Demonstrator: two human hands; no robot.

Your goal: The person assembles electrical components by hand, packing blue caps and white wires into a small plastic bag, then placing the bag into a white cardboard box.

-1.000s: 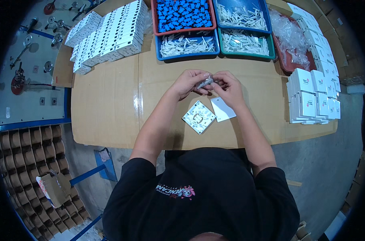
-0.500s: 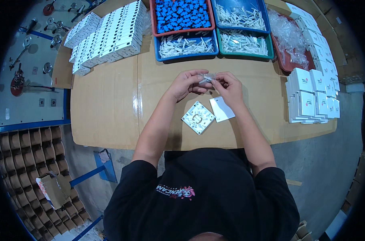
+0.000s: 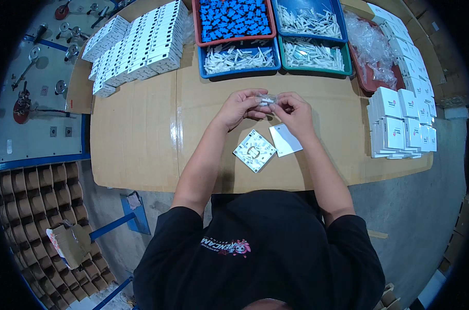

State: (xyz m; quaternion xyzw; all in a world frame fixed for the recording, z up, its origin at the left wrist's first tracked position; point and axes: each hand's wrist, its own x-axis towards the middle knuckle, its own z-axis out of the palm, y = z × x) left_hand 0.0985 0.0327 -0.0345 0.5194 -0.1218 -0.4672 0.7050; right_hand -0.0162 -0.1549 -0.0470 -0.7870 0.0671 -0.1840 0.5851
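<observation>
Left: grey panel (image 3: 33, 137), blue-edged, carrying metal fittings (image 3: 34, 53). Below it, cardboard divider grid (image 3: 17, 199); small carton (image 3: 69, 247) lying on top, blue bar (image 3: 112, 226) alongside, grey floor (image 3: 399, 206) beyond. Table's far left: rows of white blocks (image 3: 141, 51). Far middle: red tray (image 3: 237, 41) full of blue pieces (image 3: 234, 20). Far right: crumpled clear plastic (image 3: 371, 41) near stacked white packets (image 3: 392, 132).
</observation>
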